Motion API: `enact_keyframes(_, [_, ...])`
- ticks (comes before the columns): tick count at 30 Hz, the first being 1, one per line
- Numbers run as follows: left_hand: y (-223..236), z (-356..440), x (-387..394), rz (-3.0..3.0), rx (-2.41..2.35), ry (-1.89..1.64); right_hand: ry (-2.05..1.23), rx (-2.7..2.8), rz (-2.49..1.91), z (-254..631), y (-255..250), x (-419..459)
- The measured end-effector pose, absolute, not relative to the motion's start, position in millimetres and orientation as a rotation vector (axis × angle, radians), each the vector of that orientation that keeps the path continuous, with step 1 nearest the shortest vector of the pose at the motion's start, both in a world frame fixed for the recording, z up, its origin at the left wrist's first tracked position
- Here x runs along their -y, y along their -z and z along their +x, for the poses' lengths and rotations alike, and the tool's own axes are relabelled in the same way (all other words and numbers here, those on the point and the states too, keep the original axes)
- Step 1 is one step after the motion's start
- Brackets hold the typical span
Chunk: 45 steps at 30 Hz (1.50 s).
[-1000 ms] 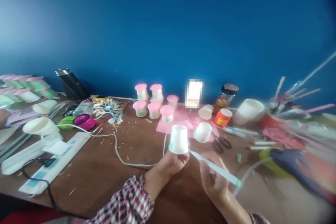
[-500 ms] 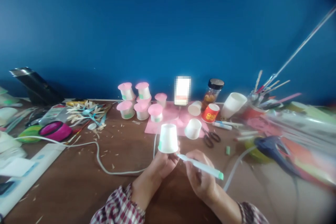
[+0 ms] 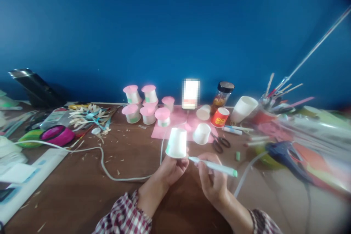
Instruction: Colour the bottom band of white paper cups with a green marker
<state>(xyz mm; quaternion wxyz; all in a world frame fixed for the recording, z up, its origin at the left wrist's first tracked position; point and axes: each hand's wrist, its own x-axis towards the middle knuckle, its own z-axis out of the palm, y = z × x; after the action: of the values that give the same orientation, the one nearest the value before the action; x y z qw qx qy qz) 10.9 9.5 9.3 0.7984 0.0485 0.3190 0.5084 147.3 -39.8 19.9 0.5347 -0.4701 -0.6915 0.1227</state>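
Note:
My left hand [image 3: 173,170] grips a white paper cup [image 3: 177,142] near its rim, with the cup upside down and slightly tilted. A trace of green shows at the cup's lower left edge. Between the fingers of my right hand [image 3: 213,177] is a marker [image 3: 216,166] with a white barrel and a green end. Its tip points left at the cup's rim, with a small gap between them. Just behind the cup, another white paper cup [image 3: 202,134] rests on pink paper [image 3: 159,131]. A green marker cap [image 3: 238,156] lies on the table to the right.
Several white cups with pink paper discs [image 3: 131,109] are stacked at the back. Scissors [image 3: 221,142], a red cup [image 3: 220,117], a lidded jar [image 3: 224,95] and a glue gun [image 3: 287,159] are on the right. A white cable [image 3: 123,180] crosses the table's left side.
The marker and my right hand have shifted slightly right and up, drawing the tip away from the cup's rim. My left hand has tilted the cup a little.

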Motion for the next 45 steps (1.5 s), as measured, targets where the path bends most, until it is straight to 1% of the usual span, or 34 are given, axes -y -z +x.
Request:
enact_keyframes(6, [-6.3, 12.2, -8.6, 0.152, -0.702, -1.087, -0.270, 1.678, -1.133, 145.0, -19.6, 39.9])
enact_keyframes(19, [-6.2, 13.6, -7.7, 0.153, -0.746, -1.039, -0.358, 1.722, -1.129, 142.9, -22.3, 39.0])
enact_keyframes(26, [-8.5, 13.4, -7.3, 0.159, -0.720, -1.068, -0.289, 1.728, -1.148, 142.3, -23.0, 38.4])
enact_keyframes(32, [-9.6, 13.8, -7.7, 0.142, -0.714, -1.062, -0.311, 1.724, -1.147, 142.8, -22.6, 38.9])
enact_keyframes(45, [-8.4, 13.3, -7.9, 0.128, -0.729, -1.061, -0.244, 1.732, -1.130, 142.6, -21.5, 37.9])
